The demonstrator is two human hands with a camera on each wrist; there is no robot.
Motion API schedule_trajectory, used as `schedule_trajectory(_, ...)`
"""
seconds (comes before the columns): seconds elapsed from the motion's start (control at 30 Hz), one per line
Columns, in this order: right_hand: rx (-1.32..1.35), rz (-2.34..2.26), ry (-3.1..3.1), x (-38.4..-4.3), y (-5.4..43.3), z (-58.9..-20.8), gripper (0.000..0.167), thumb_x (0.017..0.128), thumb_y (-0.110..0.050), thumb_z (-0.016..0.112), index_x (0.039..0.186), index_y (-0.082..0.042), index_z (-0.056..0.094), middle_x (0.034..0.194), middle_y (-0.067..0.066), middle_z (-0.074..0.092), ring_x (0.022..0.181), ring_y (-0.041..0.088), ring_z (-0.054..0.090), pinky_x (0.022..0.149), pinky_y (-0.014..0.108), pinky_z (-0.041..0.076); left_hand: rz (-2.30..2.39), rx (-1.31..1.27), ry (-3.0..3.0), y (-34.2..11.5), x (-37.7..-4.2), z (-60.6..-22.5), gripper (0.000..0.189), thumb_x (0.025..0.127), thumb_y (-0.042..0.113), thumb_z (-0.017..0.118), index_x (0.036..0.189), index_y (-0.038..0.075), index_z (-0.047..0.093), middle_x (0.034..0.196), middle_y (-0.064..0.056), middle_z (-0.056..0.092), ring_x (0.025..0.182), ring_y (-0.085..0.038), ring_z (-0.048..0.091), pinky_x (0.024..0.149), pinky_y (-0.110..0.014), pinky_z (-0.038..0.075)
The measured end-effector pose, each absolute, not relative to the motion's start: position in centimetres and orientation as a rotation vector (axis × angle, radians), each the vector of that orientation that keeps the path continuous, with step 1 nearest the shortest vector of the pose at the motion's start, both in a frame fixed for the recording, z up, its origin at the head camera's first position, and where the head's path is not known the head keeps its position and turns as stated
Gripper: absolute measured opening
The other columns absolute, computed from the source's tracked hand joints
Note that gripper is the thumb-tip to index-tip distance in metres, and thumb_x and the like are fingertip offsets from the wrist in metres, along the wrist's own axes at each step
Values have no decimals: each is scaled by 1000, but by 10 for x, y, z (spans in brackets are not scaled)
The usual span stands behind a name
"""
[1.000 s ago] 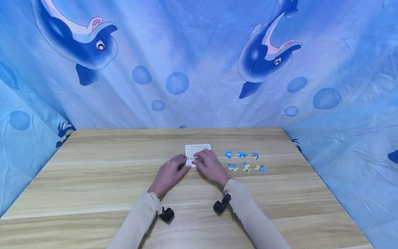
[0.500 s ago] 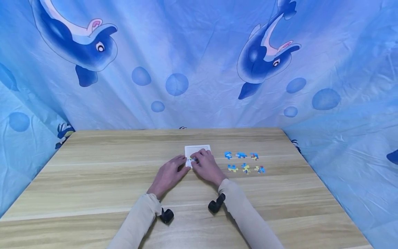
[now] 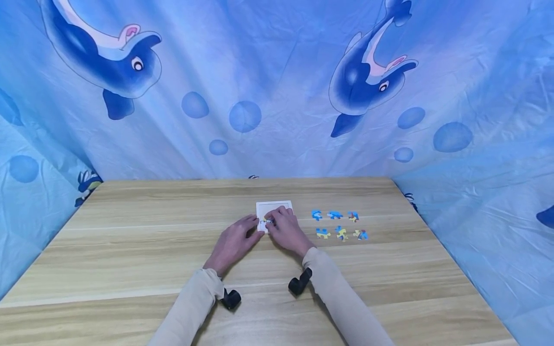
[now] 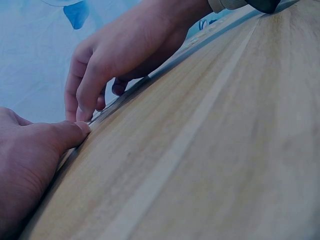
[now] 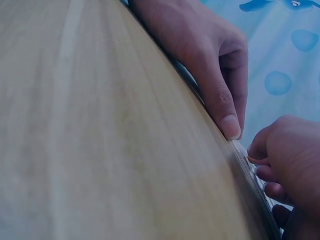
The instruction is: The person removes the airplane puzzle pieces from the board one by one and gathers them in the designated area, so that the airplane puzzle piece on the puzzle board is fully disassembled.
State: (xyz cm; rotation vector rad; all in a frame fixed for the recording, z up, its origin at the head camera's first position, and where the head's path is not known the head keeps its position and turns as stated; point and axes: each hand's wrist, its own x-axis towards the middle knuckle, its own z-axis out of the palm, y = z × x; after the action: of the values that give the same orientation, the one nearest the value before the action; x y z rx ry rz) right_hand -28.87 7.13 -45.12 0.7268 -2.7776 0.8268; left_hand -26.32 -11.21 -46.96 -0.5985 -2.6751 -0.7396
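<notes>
A small white puzzle tray [image 3: 258,210] lies flat on the wooden table. My left hand [image 3: 234,240] holds its near left corner, thumb at the front edge and fingers along the left side. In the right wrist view the left thumb tip [image 5: 230,127] presses right at the tray's edge. My right hand [image 3: 287,231] is bent over the tray, its thumb and index finger pinching a small jigsaw piece [image 3: 266,220] low in the tray's left part. Most of that piece is hidden by the fingers, as is the tray's right side.
Right of the tray lie two rows of loose blue and yellow jigsaw pieces: an upper row [image 3: 334,215] and a lower row [image 3: 341,233]. A blue dolphin-print curtain [image 3: 285,120] hangs behind the table. Each wrist carries a black camera [image 3: 299,282].
My right hand has shifted a little left across the tray, from its middle to its left part, then stayed there. The left hand and the loose pieces have kept their places.
</notes>
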Motion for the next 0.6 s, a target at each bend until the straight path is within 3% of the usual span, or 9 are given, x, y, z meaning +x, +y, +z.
schedule_trajectory(0.37,698,877,-2787,-289,69,-453,23,91,-19,62,112,-14,55,99,1,53,96,21,45,82,36,38,-743,-591,-2678,-111,-261,-470,44,92,37,65,125,9,65,134,-11,58,123,-29,54,101,-45,46)
schedule_trajectory(0.6,728,927,-2749,-288,70,-451,26,90,-18,63,115,-13,56,102,1,56,100,21,44,88,38,38,-741,-586,-2661,-111,-261,-468,43,91,37,66,124,10,66,133,-10,58,122,-29,55,99,-45,47)
